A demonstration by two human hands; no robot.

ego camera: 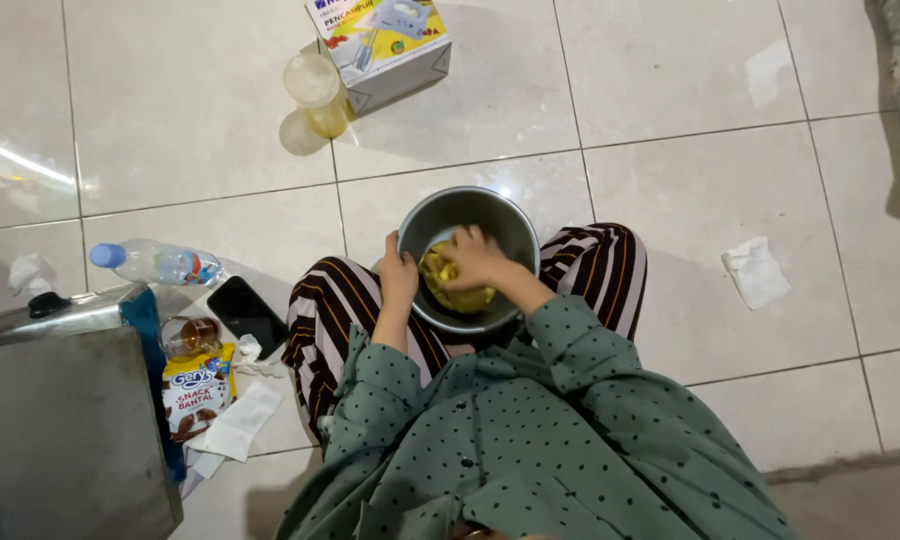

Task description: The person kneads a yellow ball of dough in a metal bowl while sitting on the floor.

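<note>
Gleaming white tiled floor [690, 90] underneath

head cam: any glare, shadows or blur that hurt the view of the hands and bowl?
Head view: streak glare on the glossy floor tile at far left, clear of the work; the cardboard box casts a soft shadow rightward; the metal bowl has a shaded inside, yet the yellow dough reads; left hand and right hand look sharp, without obvious motion blur.

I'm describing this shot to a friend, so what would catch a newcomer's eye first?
First, the round grey metal bowl on the striped lap at centre, with the right hand pressing yellow dough and the left hand gripping its rim. Next, the clear plastic water bottle lying on the white tiled floor, left.
</note>
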